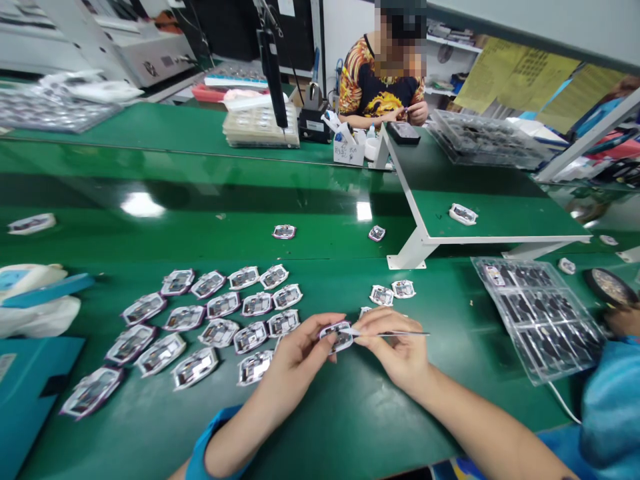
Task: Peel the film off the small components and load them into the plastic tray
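My left hand [310,347] is closed around the edges of a small watch housing [337,335] with a pale, purple-edged rim and electronic parts inside. Between the fingertips of my right hand [395,340] is a slim metal tool [417,333], its shaft sticking out to the right. I cannot tell whether its working end is touching the housing, as fingers hide it. Several similar open housings lie in slanting rows left of my hands, among them one housing [196,367] with a white frame. Beyond my right hand sit two more, a left one [381,295] and a right one [403,289].
A clear tray [543,313] of dark parts lies at right, near another person's blue sleeve [610,407]. A raised green shelf [500,213] stands behind it. At left is a teal folder [35,393]. Across the bench a person [383,87] sits; an electric screwdriver [273,80] hangs.
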Demonstrator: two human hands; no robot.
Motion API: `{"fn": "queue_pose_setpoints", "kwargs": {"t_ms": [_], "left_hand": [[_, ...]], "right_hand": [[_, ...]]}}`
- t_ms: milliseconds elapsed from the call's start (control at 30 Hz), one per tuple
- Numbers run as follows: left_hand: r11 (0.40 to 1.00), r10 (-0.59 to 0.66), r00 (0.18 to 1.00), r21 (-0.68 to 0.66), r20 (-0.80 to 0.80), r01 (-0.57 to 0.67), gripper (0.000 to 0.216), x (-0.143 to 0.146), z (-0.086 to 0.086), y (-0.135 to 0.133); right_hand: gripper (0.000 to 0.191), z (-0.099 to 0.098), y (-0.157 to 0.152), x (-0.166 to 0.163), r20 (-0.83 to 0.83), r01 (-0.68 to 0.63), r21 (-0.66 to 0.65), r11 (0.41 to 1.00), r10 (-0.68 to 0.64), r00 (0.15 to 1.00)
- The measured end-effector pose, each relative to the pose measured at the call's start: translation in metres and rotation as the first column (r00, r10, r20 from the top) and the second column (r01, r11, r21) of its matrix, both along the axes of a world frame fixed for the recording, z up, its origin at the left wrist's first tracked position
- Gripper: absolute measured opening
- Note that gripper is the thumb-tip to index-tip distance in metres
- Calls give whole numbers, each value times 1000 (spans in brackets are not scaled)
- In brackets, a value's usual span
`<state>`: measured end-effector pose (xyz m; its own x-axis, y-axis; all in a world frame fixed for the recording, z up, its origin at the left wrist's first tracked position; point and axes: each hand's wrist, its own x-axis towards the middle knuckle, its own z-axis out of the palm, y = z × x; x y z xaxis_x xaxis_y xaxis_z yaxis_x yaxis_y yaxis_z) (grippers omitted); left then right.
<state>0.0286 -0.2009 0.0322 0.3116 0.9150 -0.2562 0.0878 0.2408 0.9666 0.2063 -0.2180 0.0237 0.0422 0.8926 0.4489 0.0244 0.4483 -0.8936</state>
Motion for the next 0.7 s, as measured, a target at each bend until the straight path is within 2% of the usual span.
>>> {"fn": "queue_pose_setpoints", "kwargs": {"t_ms": [333,700], "left_hand": [[1000,-2,1000,-1,-5,2,30,-2,0,0],[997,-73,995,23,-65,75,32,-5,0,3]], "right_hand": [[11,3,0,1,48,8,4,1000,-8,999],[13,4,1,3,66,-15,54,998,11,998]]}}
